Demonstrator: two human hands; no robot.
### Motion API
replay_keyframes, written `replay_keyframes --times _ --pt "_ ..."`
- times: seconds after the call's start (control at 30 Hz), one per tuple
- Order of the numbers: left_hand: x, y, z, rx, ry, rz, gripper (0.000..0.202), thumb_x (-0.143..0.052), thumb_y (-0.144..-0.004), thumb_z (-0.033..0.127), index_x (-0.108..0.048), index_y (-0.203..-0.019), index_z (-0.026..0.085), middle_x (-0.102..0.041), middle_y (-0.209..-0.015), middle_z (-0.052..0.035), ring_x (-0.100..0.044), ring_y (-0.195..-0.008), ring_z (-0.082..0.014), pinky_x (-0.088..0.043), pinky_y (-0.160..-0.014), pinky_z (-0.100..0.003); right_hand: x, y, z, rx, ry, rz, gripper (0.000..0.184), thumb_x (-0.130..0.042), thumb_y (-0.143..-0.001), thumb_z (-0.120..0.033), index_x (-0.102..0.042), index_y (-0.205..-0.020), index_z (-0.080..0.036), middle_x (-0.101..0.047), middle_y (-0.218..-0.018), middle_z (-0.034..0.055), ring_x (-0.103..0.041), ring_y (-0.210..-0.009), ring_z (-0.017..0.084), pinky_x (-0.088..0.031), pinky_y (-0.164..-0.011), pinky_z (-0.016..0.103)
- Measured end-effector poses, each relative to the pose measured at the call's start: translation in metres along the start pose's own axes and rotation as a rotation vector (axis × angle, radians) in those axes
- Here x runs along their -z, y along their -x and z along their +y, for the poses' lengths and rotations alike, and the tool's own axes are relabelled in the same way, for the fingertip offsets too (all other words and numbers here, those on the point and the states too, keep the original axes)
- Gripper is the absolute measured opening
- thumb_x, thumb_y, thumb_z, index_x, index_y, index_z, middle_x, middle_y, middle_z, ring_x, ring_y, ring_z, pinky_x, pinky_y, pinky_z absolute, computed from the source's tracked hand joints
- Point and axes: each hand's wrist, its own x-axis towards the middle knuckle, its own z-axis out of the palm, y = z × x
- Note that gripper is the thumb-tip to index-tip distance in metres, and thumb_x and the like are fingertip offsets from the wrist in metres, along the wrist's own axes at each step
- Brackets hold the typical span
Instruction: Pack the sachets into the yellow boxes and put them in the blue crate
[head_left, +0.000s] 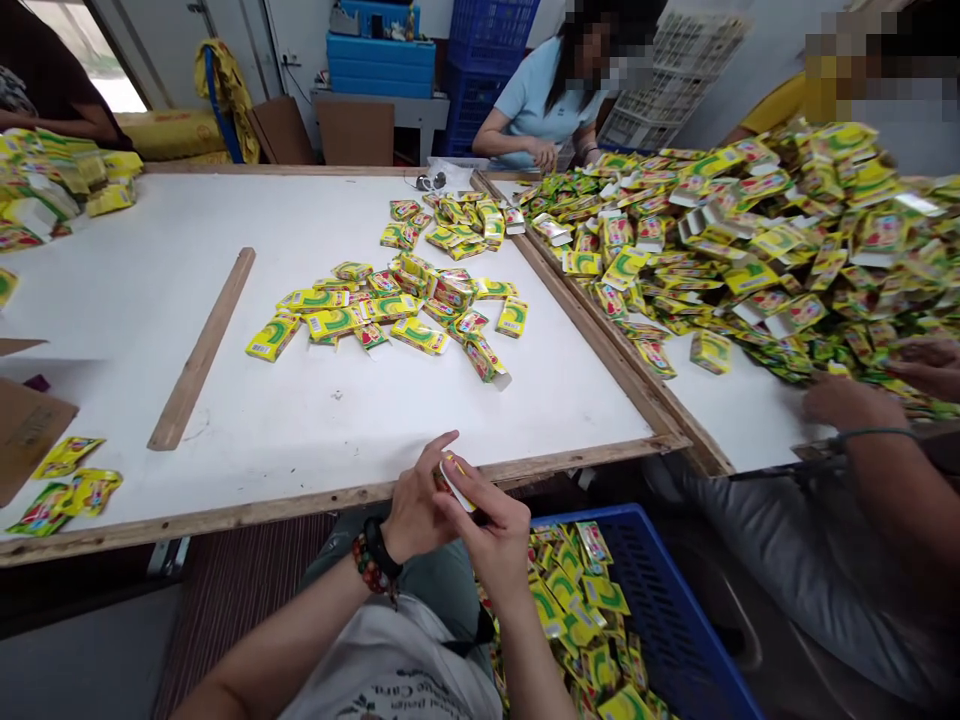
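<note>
Both my hands meet at the near edge of the white table [315,400]. My left hand [416,510], with a beaded bracelet and a black band on the wrist, and my right hand [487,530] are both closed on one small yellow carton [454,480] held between their fingers. Most of the carton is hidden by the fingers. A loose heap of yellow and green cartons [405,300] lies farther out on the table, beyond arm's reach of the hands.
A blue crate [660,600] with several cartons stands below my right arm. A wooden strip [202,345] lies on the table. Another table to the right carries a large carton pile [765,230], where a co-worker's hands [885,390] work. Another person sits at the back.
</note>
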Motion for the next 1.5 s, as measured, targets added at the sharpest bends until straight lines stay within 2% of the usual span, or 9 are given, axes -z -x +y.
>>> replay_keyframes --times 0.23,0.43,0.7,0.87,1.03,1.17,1.3,1.4,1.5 --pt "-0.002 0.000 -0.002 0.092 -0.091 -0.048 0.060 -0.058 -0.076 0.034 -0.031 -0.128 0.020 -0.057 -0.119 -0.0126 -0.063 -0.102 -0.0282 -0.053 -0.079 -0.041 -0.003 -0.006 0.002 -0.072 0.142 0.079 0.029 -0.059 -0.087 -0.029 -0.070 -0.114 -0.024 -0.076 -0.101 0.0021 -0.071 -0.070 0.020 -0.058 -0.066 0.031" --pt "0.000 0.001 -0.001 0.140 -0.037 -0.020 0.043 -0.051 -0.082 0.037 -0.035 -0.119 0.021 -0.059 -0.106 -0.0096 -0.063 -0.087 -0.0234 -0.053 -0.071 -0.037 0.001 -0.007 0.002 0.194 0.203 -0.146 0.039 -0.059 -0.087 -0.020 -0.063 -0.124 -0.028 -0.071 -0.114 0.0060 -0.070 -0.099 0.024 -0.057 -0.084 0.034" --pt "0.003 0.001 -0.001 0.037 -0.004 0.018 0.024 -0.036 -0.091 0.031 -0.038 -0.113 0.021 -0.055 -0.100 -0.0082 -0.059 -0.084 -0.0201 -0.050 -0.071 -0.034 -0.005 0.004 0.011 0.407 0.281 -0.089 0.047 -0.050 -0.091 -0.010 -0.053 -0.135 -0.027 -0.069 -0.119 0.0096 -0.070 -0.099 0.020 -0.058 -0.084 0.029" --pt "0.001 -0.001 0.000 0.108 -0.067 -0.064 0.036 -0.053 -0.079 0.030 -0.041 -0.112 0.021 -0.057 -0.093 -0.0050 -0.059 -0.078 -0.0204 -0.048 -0.068 -0.033 0.001 0.001 0.016 0.278 0.212 -0.091 0.042 -0.055 -0.089 -0.016 -0.059 -0.130 -0.027 -0.073 -0.110 0.0070 -0.071 -0.094 0.020 -0.057 -0.081 0.030" --pt "0.007 -0.007 0.010 0.146 -0.064 -0.203 0.055 -0.063 -0.072 0.034 -0.040 -0.120 0.019 -0.059 -0.099 -0.0058 -0.059 -0.081 -0.0221 -0.050 -0.072 -0.036 0.023 0.001 0.011 0.028 0.245 -0.082 0.058 -0.057 -0.088 -0.029 -0.042 -0.143 -0.019 -0.073 -0.109 0.0066 -0.070 -0.074 0.018 -0.056 -0.066 0.028" --pt "0.017 -0.045 0.009 -0.112 -0.075 -0.379 0.054 -0.056 -0.083 0.027 -0.037 -0.133 0.021 -0.053 -0.126 -0.0109 -0.052 -0.111 -0.0246 -0.047 -0.094 -0.041 0.079 0.017 0.007 -0.136 0.494 -0.103 0.043 -0.048 -0.091 -0.034 -0.062 -0.126 -0.016 -0.075 -0.104 0.0117 -0.072 -0.083 0.027 -0.056 -0.070 0.036" --pt "0.002 -0.126 -0.016 -0.218 -0.432 -0.341 0.061 -0.044 -0.079 -0.001 -0.042 -0.135 0.024 -0.041 -0.144 -0.0115 -0.037 -0.130 -0.0291 -0.035 -0.106 -0.053 0.122 0.031 0.011 -0.330 0.869 -0.169 0.040 -0.057 -0.081 -0.032 -0.071 -0.114 -0.015 -0.072 -0.107 0.0176 -0.068 -0.097 0.041 -0.055 -0.079 0.051" --pt "-0.019 -0.185 -0.037 -0.181 -0.495 -0.423 0.047 -0.047 -0.079 -0.001 -0.056 -0.119 0.023 -0.037 -0.148 -0.0110 -0.028 -0.137 -0.0317 -0.021 -0.110 -0.061 0.117 0.030 0.012 -0.246 0.716 -0.207 0.045 -0.059 -0.079 -0.033 -0.067 -0.120 -0.019 -0.066 -0.123 0.0131 -0.059 -0.117 0.036 -0.048 -0.097 0.050" --pt "-0.029 -0.211 -0.045 -0.168 -0.390 -0.514 0.014 -0.052 -0.085 0.011 -0.060 -0.095 0.018 -0.060 -0.125 -0.0112 -0.041 -0.130 -0.0296 -0.023 -0.109 -0.057 0.099 0.024 0.013 -0.172 0.482 -0.191 0.044 -0.058 -0.082 -0.038 -0.066 -0.122 -0.022 -0.065 -0.125 0.0091 -0.059 -0.119 0.031 -0.047 -0.101 0.046"
